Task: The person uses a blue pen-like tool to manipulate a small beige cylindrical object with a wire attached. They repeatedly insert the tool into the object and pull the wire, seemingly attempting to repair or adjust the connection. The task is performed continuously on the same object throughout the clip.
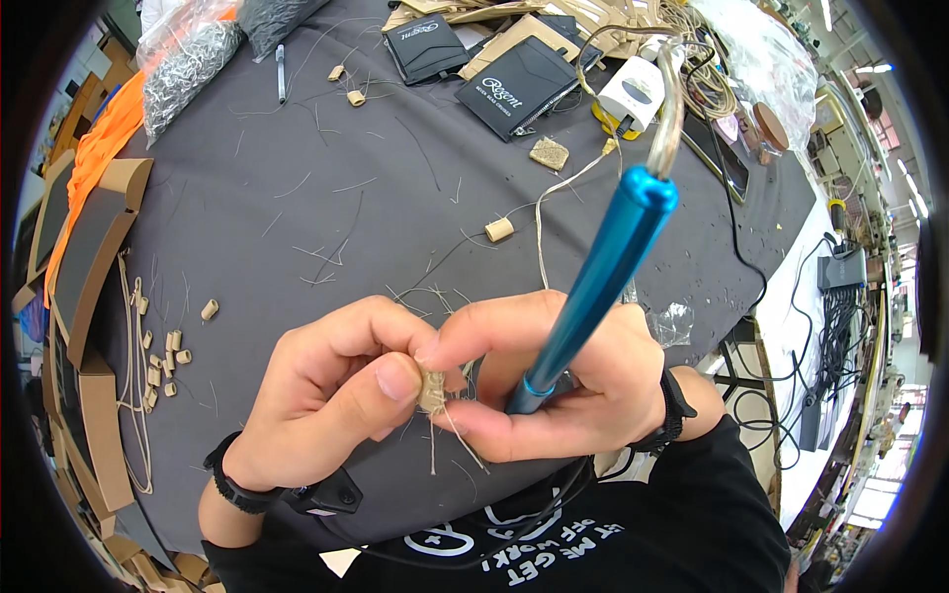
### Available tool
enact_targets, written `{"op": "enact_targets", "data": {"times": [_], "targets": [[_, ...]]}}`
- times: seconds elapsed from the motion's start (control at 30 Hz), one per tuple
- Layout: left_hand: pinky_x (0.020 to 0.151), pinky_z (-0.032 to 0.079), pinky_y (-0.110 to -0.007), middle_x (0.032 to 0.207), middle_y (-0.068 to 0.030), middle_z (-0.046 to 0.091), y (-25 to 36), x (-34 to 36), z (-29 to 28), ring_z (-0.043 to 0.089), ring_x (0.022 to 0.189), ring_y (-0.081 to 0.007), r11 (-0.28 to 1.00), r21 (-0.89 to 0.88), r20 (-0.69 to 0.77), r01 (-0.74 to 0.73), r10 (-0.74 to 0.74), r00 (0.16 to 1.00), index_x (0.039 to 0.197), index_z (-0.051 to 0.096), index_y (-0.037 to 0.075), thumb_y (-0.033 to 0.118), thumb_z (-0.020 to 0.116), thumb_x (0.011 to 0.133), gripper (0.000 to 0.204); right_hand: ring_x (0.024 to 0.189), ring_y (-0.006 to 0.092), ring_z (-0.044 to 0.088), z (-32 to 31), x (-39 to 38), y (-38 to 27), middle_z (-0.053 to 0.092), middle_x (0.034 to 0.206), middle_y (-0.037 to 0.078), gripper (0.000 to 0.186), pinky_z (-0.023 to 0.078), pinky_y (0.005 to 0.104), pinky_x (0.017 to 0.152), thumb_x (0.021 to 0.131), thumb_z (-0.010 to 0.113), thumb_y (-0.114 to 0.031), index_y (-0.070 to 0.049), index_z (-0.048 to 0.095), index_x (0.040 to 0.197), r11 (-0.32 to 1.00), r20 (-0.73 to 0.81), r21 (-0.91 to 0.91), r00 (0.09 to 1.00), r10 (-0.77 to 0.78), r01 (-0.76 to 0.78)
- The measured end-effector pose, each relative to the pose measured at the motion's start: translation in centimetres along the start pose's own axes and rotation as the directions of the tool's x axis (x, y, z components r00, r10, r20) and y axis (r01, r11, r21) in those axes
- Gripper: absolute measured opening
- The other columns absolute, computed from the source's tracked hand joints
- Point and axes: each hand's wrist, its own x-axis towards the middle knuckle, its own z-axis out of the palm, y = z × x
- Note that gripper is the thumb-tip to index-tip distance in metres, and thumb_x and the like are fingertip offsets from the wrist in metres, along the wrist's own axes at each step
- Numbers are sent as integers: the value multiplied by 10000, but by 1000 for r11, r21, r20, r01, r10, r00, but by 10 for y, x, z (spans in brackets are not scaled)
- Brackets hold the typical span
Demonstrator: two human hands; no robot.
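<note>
Between the fingertips of my left hand [341, 381] is a small beige cord-wrapped piece [432, 393]. Two thin thread ends hang down from it. My right hand [583, 376] touches the same piece with its thumb and index fingertips. It also holds a tool with a shiny blue handle [603, 277], which slants up to the right. A bent metal shaft [670, 109] sticks out of the tool's upper end. My hands partly cover the beige piece, so its exact shape is unclear.
Small beige cylinders [155, 374] lie at left beside a long cord [131, 395]; another cylinder [499, 229] sits mid-table on dark thread. Behind are black wallets [514, 87], a white device [633, 94], a phone [720, 163], a pen [281, 74] and a bag of metal parts [188, 79].
</note>
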Motion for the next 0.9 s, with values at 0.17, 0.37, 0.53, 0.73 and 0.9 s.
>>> {"op": "enact_targets", "data": {"times": [0.17,0.37,0.53,0.73,0.9], "targets": [[539,323,-145,747,-18,527,-2,6,4,410,591,-15,985,126,-126,-116,132,983,878,486,8,100,534,793,135,434,77,506,-3,-1,2,533,497,12,281,373,190,404,649,640,4,12,547,915,992,-32,-118,999,-43,39],[547,316,-149,731,-6,517,-2,3,0,399,601,-13,959,250,-171,-135,181,969,817,484,26,66,596,737,144,422,76,498,0,-1,2,522,482,5,298,369,194,395,635,641,16,10,548,918,986,-60,-144,994,-88,79],[536,298,-150,718,4,501,0,3,2,375,583,-13,947,268,-191,-178,233,954,800,485,32,35,581,732,118,416,78,496,-2,-1,2,516,475,5,299,371,192,395,630,643,17,12,548,914,986,-41,-157,998,-55,47],[539,300,-151,729,7,483,2,-1,-2,380,608,-7,960,219,-160,-176,213,964,827,467,28,36,562,746,126,415,77,498,-1,-2,2,515,475,3,299,370,189,392,627,647,16,20,547,908,990,-48,-125,996,-78,71],[546,308,-150,720,13,463,2,3,5,378,609,-12,991,116,-202,-65,88,975,834,454,26,63,537,771,111,416,67,497,-2,-1,0,517,478,2,301,359,182,385,626,651,15,21,549,909,990,-24,-131,998,-63,59]]}}
